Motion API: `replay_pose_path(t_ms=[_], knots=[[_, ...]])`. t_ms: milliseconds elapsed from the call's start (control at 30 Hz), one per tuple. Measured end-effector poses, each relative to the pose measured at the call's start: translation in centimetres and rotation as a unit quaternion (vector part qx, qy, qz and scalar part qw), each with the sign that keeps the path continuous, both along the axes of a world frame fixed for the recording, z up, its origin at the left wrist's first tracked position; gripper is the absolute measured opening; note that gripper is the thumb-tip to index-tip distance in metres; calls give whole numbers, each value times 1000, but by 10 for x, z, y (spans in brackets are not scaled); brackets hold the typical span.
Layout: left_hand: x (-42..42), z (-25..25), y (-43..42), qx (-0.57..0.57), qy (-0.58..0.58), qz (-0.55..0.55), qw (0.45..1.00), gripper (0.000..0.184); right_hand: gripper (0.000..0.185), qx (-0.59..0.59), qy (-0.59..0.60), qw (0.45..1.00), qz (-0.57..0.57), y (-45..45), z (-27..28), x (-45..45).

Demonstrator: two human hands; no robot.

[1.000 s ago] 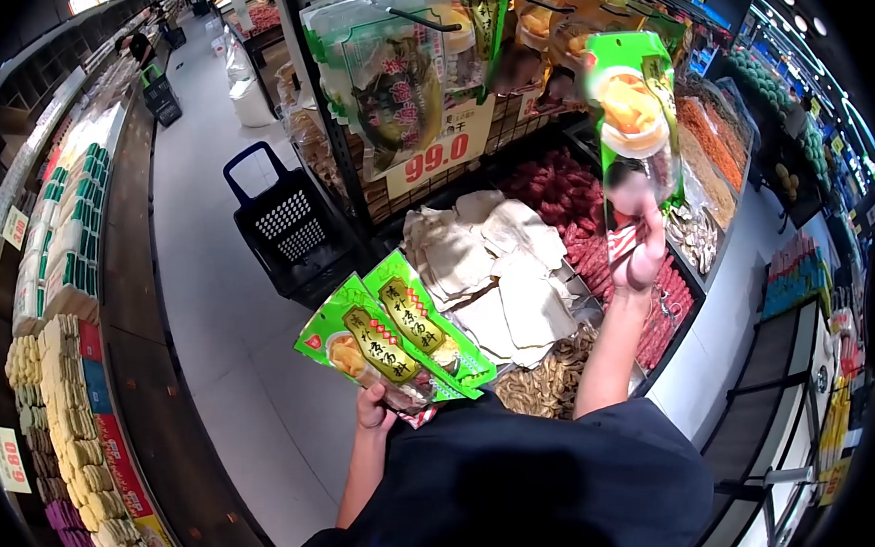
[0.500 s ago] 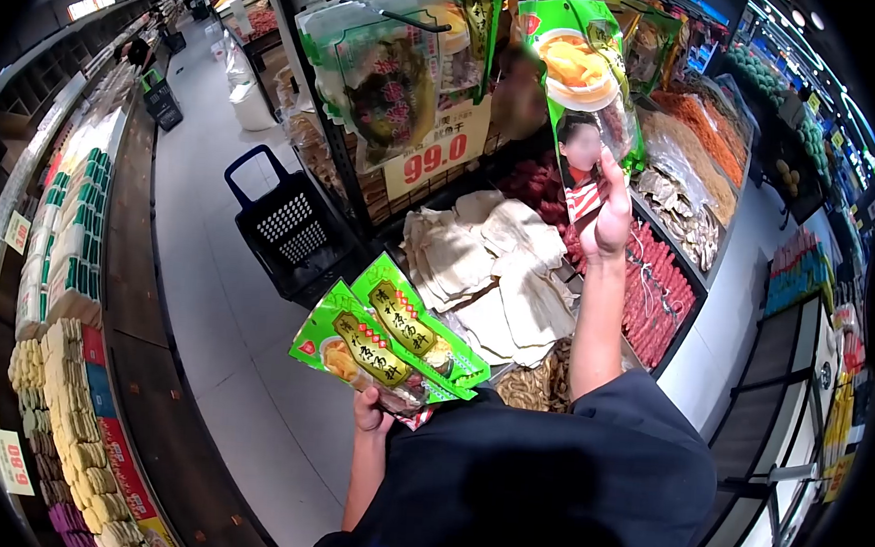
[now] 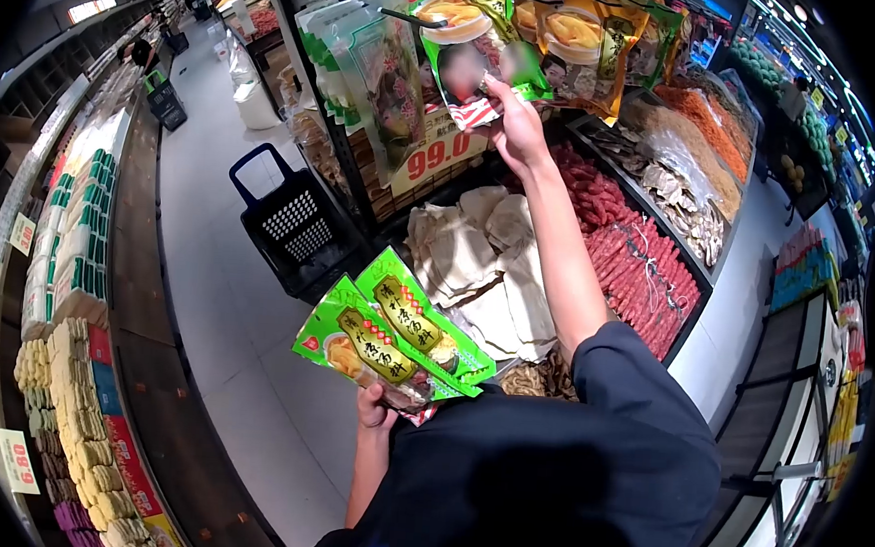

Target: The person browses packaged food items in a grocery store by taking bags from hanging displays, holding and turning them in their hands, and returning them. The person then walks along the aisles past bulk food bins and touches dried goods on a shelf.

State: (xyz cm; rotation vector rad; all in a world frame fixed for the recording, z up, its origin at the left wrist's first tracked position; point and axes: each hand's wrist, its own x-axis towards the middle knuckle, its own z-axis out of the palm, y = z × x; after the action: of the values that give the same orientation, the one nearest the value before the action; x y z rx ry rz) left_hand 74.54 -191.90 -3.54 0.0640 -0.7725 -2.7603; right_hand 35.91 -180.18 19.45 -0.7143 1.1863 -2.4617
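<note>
My left hand grips the lower end of two green packets, fanned out one over the other. My right hand is raised at the hanging rack, fingers closed on the bottom of another green packet, which has a bowl picture and a red-striped corner. This packet is at the rack's hooks; whether it hangs on one cannot be made out. Orange packets hang just to its right, clear-and-green packets to its left. Below them is a price sign reading 99.0.
Under my right arm lie flat white dried pieces and red sausages in a black-edged bin. A black shopping basket stands on the floor to the left. Stocked shelves line the far left. A person is far down the aisle.
My right hand has moved left and up with its green packet, from above the sausages to the rack. My left hand holds its two packets in nearly the same place.
</note>
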Motion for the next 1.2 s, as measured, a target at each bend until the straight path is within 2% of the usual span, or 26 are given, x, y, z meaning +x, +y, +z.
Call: replay_pose_path(t_ms=[67, 133, 200, 300, 367, 400, 433, 467, 500, 533, 600, 667, 733, 833, 867, 967, 1000, 1067, 1100, 1167, 1200], knots=[[-1, 7, 0, 2, 17, -10, 1000, 66, 42, 69, -3, 997, -22, -9, -2, 0], [1, -3, -3, 4, 15, -3, 1000, 67, 57, 165, -38, 985, 40, -7, -17, 1], [0, -5, -2, 8, 14, 5, 1000, 67, 70, 287, -57, 955, 51, -5, -47, 2], [-2, -2, -2, 10, 5, 19, 1000, 68, 47, 375, -30, 915, 148, 3, -77, 40], [-3, -5, -3, -8, -30, 27, 999, 67, 43, 351, 51, 896, 267, 12, -93, 83], [-4, -5, -3, -8, -30, 27, 999, 67, 42, 361, 46, 870, 333, 18, -87, 107], [-6, -4, -3, -23, -44, 33, 998, 67, 49, 353, 71, 854, 376, 22, -102, 126], [-9, -2, -3, -38, -59, 39, 997, 66, 59, 429, 174, 796, 389, 26, -111, 136], [-12, 14, 1, -47, -59, 39, 996, 65, 65, 403, 354, 798, 276, 26, -143, 151], [-13, 13, 1, -46, -61, 35, 996, 65, 65, 375, 301, 830, 282, 30, -135, 165], [-15, 7, -1, -37, -56, 22, 998, 65, 63, 402, 181, 845, 302, 40, -136, 171], [-15, 4, -1, -22, -51, 18, 998, 63, 64, 416, 138, 862, 257, 58, -124, 165], [-15, 3, -1, -9, -47, 16, 999, 62, 69, 429, 192, 876, 111, 81, -110, 150], [-25, 18, 3, 0, -1, 37, 999, 59, 69, 257, 163, 952, -17, 117, -90, 110], [-25, 16, 3, 2, 0, 35, 999, 59, 73, 180, 61, 982, -6, 127, -76, 102], [-21, 7, 0, 11, -8, 39, 999, 56, 82, 179, 142, 962, -149, 145, -28, 77], [-20, 4, -2, 11, -8, 38, 999, 56, 79, 135, 189, 959, -160, 137, -8, 73], [-18, -2, -5, -50, -45, 19, 998, 81, 68, 105, 196, 962, -156, 137, 7, 60], [-18, -2, -4, -50, -44, 19, 998, 81, 67, 94, 202, 964, -148, 139, 9, 51], [-19, 7, -2, 7, -8, 59, 998, 53, 64, 78, 196, 969, -124, 140, 15, 41], [-18, 7, -3, 7, -6, 61, 998, 53, 66, 88, 192, 967, -142, 136, 19, 36]])
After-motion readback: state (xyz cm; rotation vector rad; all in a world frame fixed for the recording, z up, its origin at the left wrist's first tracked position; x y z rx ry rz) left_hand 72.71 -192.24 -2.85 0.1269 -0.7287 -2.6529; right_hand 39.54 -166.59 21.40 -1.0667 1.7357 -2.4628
